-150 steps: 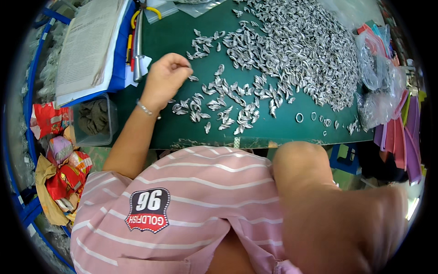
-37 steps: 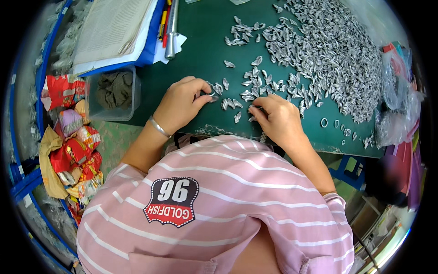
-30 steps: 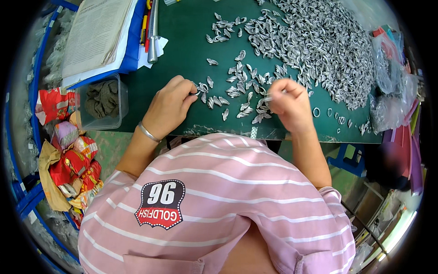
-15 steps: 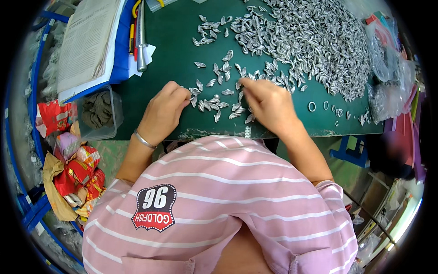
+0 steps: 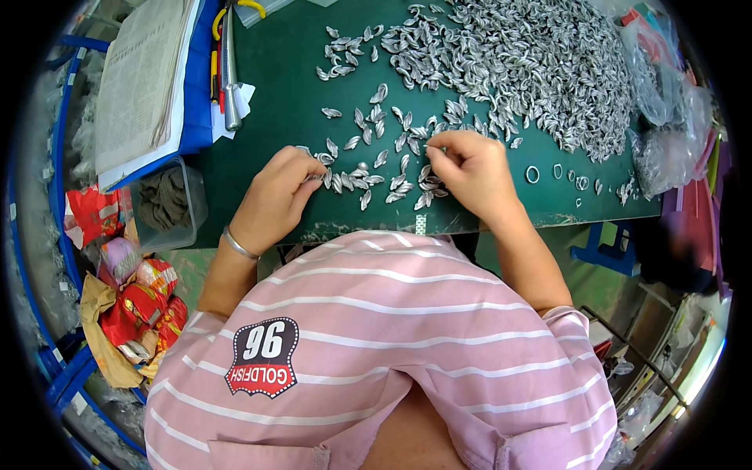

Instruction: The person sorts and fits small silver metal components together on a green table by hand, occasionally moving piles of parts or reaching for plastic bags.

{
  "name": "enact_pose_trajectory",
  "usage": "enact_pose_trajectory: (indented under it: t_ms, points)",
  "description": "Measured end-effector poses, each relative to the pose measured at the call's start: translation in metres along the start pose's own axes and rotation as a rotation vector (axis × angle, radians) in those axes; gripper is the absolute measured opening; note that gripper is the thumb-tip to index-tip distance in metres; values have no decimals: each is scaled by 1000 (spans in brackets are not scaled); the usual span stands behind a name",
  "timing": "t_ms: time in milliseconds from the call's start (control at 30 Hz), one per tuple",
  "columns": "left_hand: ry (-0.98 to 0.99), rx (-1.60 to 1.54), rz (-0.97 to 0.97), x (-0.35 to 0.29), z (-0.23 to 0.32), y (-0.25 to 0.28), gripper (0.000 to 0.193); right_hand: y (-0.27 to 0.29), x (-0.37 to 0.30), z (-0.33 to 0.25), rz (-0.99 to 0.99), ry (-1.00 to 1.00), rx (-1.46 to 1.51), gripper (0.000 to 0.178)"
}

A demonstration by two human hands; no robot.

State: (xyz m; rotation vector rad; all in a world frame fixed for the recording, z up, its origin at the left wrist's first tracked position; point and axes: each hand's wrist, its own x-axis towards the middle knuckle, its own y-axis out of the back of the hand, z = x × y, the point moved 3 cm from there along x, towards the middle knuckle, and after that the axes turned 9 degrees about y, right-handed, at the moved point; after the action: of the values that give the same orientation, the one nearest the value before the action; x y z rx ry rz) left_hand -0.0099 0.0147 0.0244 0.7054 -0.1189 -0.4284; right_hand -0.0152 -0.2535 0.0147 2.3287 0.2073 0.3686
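Note:
Small silver leaf-shaped metal pieces (image 5: pixel 352 180) lie in loose groups on the green tabletop (image 5: pixel 290 70), between my hands and a little beyond them. My left hand (image 5: pixel 274 192) is closed at the left of these groups, thumb and forefinger pinched at one leaf-shaped piece by the fingertips. To the right, my right hand (image 5: pixel 479 176) has its thumb and forefinger drawn together over a leaf-shaped piece, mostly covered by the fingers. Further pieces touch or lie just beside both sets of fingertips.
A large heap of the same pieces (image 5: pixel 540 70) spreads over the far right. Small metal rings (image 5: pixel 533 174) lie right of my right hand. At left are a blue tray (image 5: pixel 200 110) with papers, a tapered metal rod (image 5: pixel 229 78) and a plastic tub (image 5: pixel 196 196) holding dark cloth.
The view has shifted slightly. My right hand has moved a little right and away from the middle group, its fingers now more clearly pinched. The left hand stays by its pieces.

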Motion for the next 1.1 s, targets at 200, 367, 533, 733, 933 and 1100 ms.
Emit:
enact_pose_trajectory:
  t_ms: [200, 367, 533, 733, 933, 1100]
  points:
    - [331, -1312, -209, 3, -1, -3, 28, 29, 9, 28, 111, -261, 814, 8]
    - [261, -1909, -473, 29, 9, -25, 20, 12, 28, 5, 34, 94, -73, 16]
    - [382, -1021, -175, 44, 20, -30, 15, 1, 22, 0, -119, -5, -282, 19]
    - [-61, 12, 115, 80, 29, -29, 16, 7, 10, 14, 131, -160, 236, 14]
    - [-212, 218, 197, 122, 34, -43, 15, 18, 1, 27, 165, -302, 438, 12]
    - [-185, 363, 116, 132, 37, -55, 11, 6, 9, 2, 53, 174, -291, 15]
